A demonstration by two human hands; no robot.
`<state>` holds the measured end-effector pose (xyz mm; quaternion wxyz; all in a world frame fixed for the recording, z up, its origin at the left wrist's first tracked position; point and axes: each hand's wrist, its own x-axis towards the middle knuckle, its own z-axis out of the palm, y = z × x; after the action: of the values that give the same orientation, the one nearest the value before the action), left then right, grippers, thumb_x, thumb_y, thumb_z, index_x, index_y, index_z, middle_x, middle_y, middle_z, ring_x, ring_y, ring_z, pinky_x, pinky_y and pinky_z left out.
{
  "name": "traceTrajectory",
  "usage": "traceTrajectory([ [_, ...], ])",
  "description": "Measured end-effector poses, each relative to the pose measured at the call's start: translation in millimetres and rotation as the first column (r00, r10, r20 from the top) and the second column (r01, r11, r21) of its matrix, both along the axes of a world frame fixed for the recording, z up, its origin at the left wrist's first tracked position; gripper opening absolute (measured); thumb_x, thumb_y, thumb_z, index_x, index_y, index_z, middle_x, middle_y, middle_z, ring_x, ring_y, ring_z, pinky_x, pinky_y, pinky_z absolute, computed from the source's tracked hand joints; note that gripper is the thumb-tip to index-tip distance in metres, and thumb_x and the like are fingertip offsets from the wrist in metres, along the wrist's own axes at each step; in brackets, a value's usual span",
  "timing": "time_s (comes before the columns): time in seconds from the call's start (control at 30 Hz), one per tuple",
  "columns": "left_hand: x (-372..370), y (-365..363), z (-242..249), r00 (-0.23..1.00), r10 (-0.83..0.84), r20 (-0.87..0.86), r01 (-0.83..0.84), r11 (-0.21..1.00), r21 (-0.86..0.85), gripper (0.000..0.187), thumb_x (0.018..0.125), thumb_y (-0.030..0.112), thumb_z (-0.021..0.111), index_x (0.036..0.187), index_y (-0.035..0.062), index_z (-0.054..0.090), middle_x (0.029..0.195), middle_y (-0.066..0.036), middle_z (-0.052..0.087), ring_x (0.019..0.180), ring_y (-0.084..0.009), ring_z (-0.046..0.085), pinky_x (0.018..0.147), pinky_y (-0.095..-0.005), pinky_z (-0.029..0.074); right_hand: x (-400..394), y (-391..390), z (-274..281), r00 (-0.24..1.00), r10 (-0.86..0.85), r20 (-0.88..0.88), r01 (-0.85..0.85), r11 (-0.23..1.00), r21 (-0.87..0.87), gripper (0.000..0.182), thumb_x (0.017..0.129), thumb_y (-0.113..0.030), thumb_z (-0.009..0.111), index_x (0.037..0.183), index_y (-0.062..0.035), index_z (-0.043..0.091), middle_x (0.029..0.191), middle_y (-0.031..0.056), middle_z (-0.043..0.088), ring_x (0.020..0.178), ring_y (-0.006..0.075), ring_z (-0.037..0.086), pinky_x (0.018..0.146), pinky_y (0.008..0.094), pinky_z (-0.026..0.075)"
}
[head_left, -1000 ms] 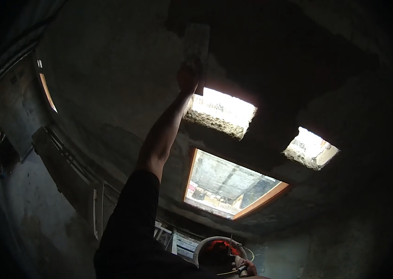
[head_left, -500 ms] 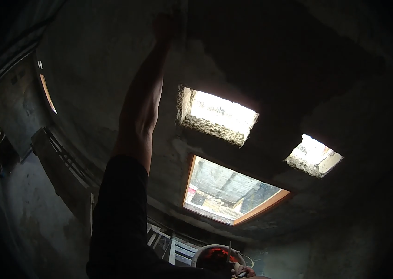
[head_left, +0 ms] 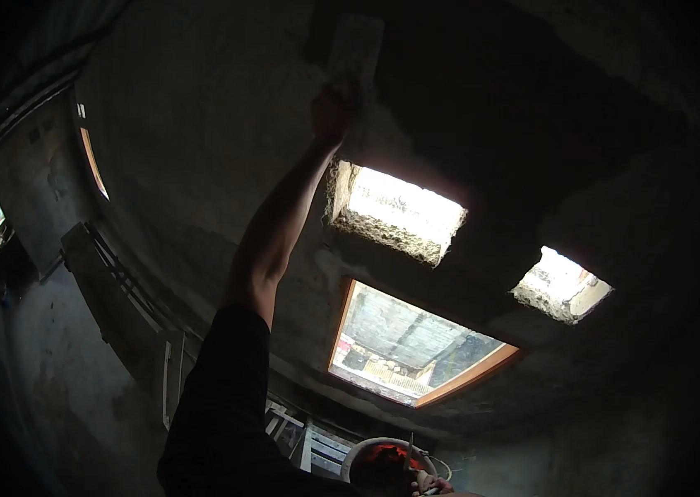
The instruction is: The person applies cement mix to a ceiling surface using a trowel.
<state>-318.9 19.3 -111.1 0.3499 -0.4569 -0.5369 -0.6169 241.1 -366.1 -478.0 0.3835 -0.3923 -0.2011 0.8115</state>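
Observation:
My left hand (head_left: 336,112) is raised high on a dark wall, closed around a plastering trowel (head_left: 358,48). The trowel's flat rectangular blade lies against the wall at the edge of a darker, wet-looking patch (head_left: 482,91). Low at the bottom edge, my right hand (head_left: 428,484) is partly cut off, its fingers closed on a thin upright tool (head_left: 409,451) whose kind I cannot make out. Just behind that hand is a pale bucket (head_left: 351,457) with a red inside and dark contents.
Two rough-edged openings (head_left: 395,240) (head_left: 553,302) let bright light through the wall. Beneath them is a wood-framed window (head_left: 470,377). Slatted pale wood (head_left: 325,451) stands beside the bucket. A long board (head_left: 110,298) leans at the left.
My left hand has come down and to the right along the wall with the trowel, whose blade now shows plainly. My right hand stays by the bucket.

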Motion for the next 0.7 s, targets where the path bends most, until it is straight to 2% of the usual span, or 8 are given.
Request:
traceTrajectory([
  [0.1,-25,18,58,0.997,0.036,0.069,-0.023,0.982,-0.187,0.054,0.086,0.052,0.045,0.102,0.0034,0.063,0.084,-0.022,0.064,0.074,-0.0366,0.063,0.06,-0.0415,0.052,6,2,-3,1.0,-0.003,0.017,0.003,1.0,-0.015,0.023,0.079,-0.019,0.049,0.09,0.0008,0.053,0.085,0.0153,0.059,0.073,0.0242,0.057,0.063,0.0343,0.05],
  [0.23,-15,15,98,0.995,0.099,0.001,-0.098,0.987,-0.126,0.053,0.086,0.054,0.044,0.1,0.006,0.063,0.087,-0.023,0.063,0.077,-0.0367,0.063,0.061,-0.0403,0.052,14,3,-8,0.999,0.0,0.034,0.002,0.999,-0.037,0.023,0.078,-0.019,0.048,0.088,0.0011,0.053,0.085,0.0159,0.059,0.074,0.0253,0.057,0.064,0.0352,0.05],
  [0.3,4,0,82,0.987,0.143,-0.074,-0.154,0.975,-0.163,0.049,0.085,0.053,0.047,0.098,0.0094,0.064,0.093,-0.022,0.063,0.078,-0.0356,0.063,0.062,-0.0402,0.052,16,5,-12,0.999,0.008,0.036,-0.006,0.999,-0.048,0.023,0.078,-0.018,0.047,0.088,0.0012,0.052,0.085,0.0162,0.058,0.074,0.0258,0.057,0.064,0.0357,0.051],
  [0.37,16,11,41,0.981,-0.064,-0.186,0.098,0.979,0.18,0.04,0.086,0.046,0.05,0.102,0.0118,0.063,0.095,-0.02,0.063,0.076,-0.0333,0.064,0.061,-0.0407,0.052,17,4,-17,0.999,0.01,0.03,-0.008,0.998,-0.061,0.022,0.077,-0.018,0.047,0.087,0.0013,0.052,0.085,0.0165,0.058,0.074,0.0264,0.057,0.064,0.0361,0.051],
  [0.43,37,-6,-15,0.993,-0.113,0.025,0.116,0.973,-0.201,0.032,0.087,0.037,0.052,0.105,0.0125,0.062,0.095,-0.017,0.064,0.076,-0.0307,0.064,0.061,-0.0407,0.052,17,3,-23,0.999,0.02,0.025,-0.018,0.997,-0.075,0.022,0.077,-0.018,0.047,0.086,0.0015,0.052,0.085,0.0169,0.058,0.075,0.0269,0.057,0.064,0.0366,0.051],
  [0.53,47,-1,-82,0.974,-0.222,0.037,0.223,0.975,-0.021,0.032,0.088,0.036,0.051,0.106,0.0122,0.06,0.092,-0.015,0.064,0.073,-0.0302,0.063,0.06,-0.0401,0.052,21,0,-28,0.999,0.021,0.032,-0.018,0.995,-0.096,0.022,0.076,-0.017,0.046,0.085,0.0016,0.052,0.085,0.0174,0.058,0.075,0.0277,0.057,0.065,0.0372,0.051],
  [0.6,41,9,-99,0.965,-0.054,-0.258,0.067,0.997,0.042,0.033,0.088,0.038,0.051,0.104,0.0109,0.061,0.092,-0.015,0.064,0.071,-0.0305,0.064,0.059,-0.0395,0.052,27,-1,-29,0.999,0.013,0.042,-0.009,0.995,-0.104,0.022,0.076,-0.017,0.045,0.085,0.0018,0.052,0.085,0.0177,0.057,0.075,0.0282,0.057,0.065,0.0377,0.051],
  [0.7,49,0,-73,0.982,-0.166,-0.088,0.162,0.985,-0.051,0.035,0.088,0.039,0.05,0.105,0.0104,0.06,0.088,-0.016,0.064,0.07,-0.031,0.063,0.058,-0.0399,0.051,38,-2,-29,0.998,0.014,0.065,-0.006,0.992,-0.126,0.022,0.075,-0.017,0.045,0.084,0.002,0.051,0.086,0.0182,0.057,0.076,0.029,0.057,0.065,0.0384,0.051],
])
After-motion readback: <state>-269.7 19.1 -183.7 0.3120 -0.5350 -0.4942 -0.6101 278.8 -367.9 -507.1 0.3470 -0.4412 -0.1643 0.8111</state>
